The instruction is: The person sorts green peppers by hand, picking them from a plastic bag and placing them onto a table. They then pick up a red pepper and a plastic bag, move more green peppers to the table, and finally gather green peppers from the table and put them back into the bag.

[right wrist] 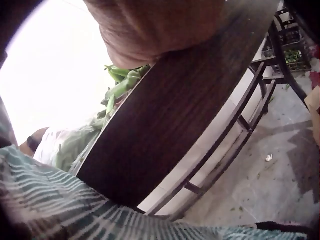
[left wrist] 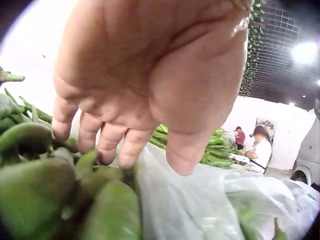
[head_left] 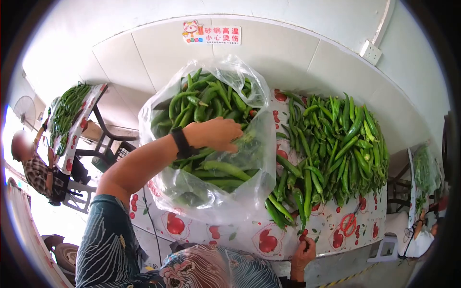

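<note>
A clear plastic bag (head_left: pixel 216 206) full of green peppers (head_left: pixel 225 168) stands on the table. Over its mouth is the left hand (head_left: pixel 213 134), palm down. In the left wrist view the fingers of that hand (left wrist: pixel 150 85) hang loosely spread, their tips at the peppers (left wrist: pixel 40 190), with nothing seen held. The right hand (head_left: pixel 303 252) is at the table's front edge, its thumb and forefinger close together by the lower end of a long green pepper (head_left: pixel 299 204). Whether they pinch it cannot be told; the right wrist view shows only the base of this hand (right wrist: pixel 155 30), fingers hidden.
A heap of loose green peppers (head_left: pixel 336 149) covers the table's right part. Red scissors (head_left: pixel 348 224) lie on the fruit-patterned cloth (head_left: pixel 269 240) in front of it. Another table (head_left: pixel 79 125) with long green vegetables and a person (head_left: pixel 41 173) are at the left.
</note>
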